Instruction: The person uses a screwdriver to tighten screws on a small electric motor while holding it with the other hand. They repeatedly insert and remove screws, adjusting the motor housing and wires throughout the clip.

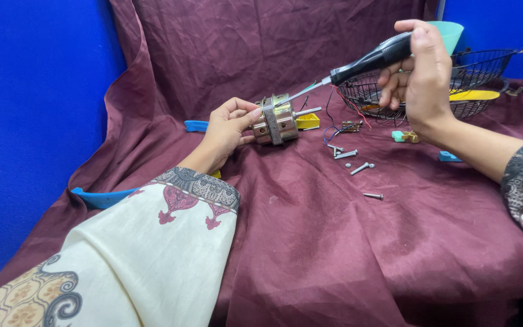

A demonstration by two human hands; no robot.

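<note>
On maroon cloth, left hand grips small metal motor. Right hand clenches black-handled screwdriver, tip at motor top. Loose screws beside it, wire basket behind, blue walls around.

Work surface draped in wrinkled maroon cloth. On it: loose screws mid-right, black wire basket at back right, small yellow part, blue plastic pieces at left and behind, tangle of thin wires.
</note>
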